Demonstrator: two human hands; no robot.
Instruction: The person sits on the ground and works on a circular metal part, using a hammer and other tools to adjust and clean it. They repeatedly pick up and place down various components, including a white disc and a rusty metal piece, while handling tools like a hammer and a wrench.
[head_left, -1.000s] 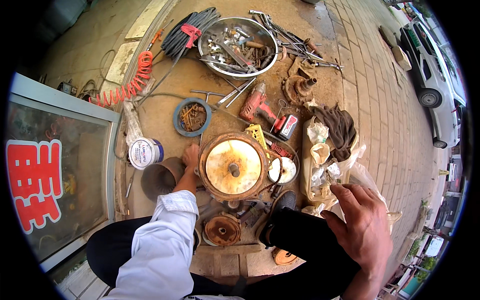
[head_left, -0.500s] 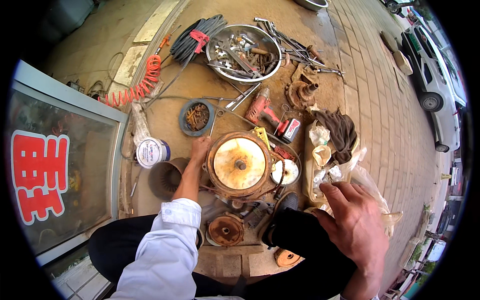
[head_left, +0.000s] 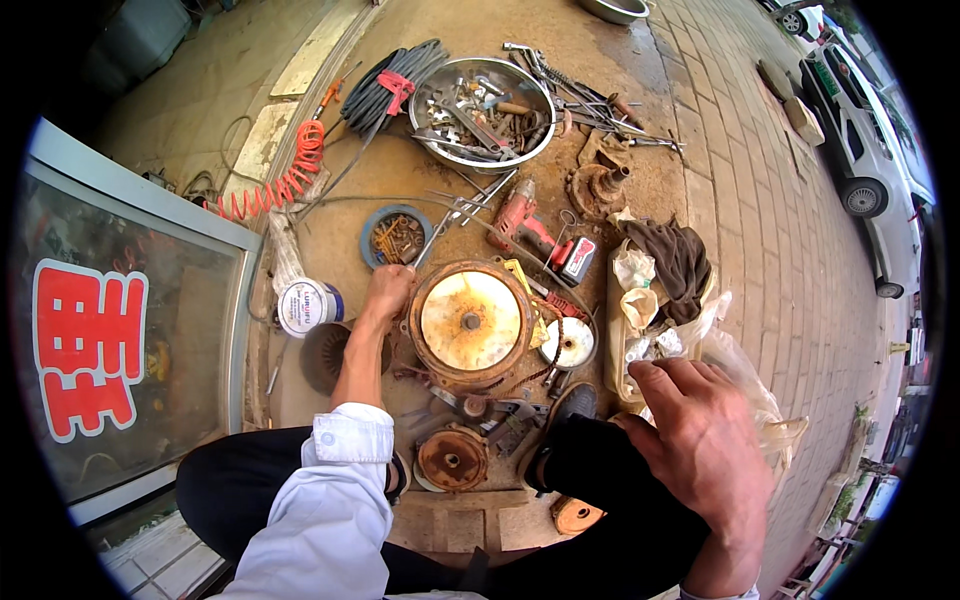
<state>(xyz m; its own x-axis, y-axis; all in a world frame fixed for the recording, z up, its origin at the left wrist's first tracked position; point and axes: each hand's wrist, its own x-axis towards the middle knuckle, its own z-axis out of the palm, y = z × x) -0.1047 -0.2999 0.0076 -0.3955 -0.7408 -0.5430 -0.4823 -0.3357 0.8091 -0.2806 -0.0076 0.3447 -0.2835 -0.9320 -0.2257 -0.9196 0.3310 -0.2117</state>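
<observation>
My left hand [head_left: 388, 293] is closed around a slim silver metal rod [head_left: 428, 243], its fingers wrapped and its far end pointing up among other tools. Right beside that hand lies a round rusty motor part [head_left: 470, 322] with a pale, stained face and a short shaft at its centre. My right hand [head_left: 705, 435] hovers over my right knee, thumb apart from loosely bent fingers, with nothing visible in it. A blue-grey ring dish [head_left: 368, 240] of rusty screws sits just beyond my left hand.
A metal bowl [head_left: 425, 140] of wrenches, a red cordless impact driver [head_left: 520, 222], a white tub [head_left: 310, 306] and a rusty flanged part [head_left: 598, 190] lie around. Near my feet is a rusty disc [head_left: 452, 460]. A box with a brown cloth [head_left: 675, 258] stands right. A glass door [head_left: 190, 330] borders the left.
My left hand has turned slightly, and the silver rod now leans further to the right and shows more of its length. The right hand has barely moved.
</observation>
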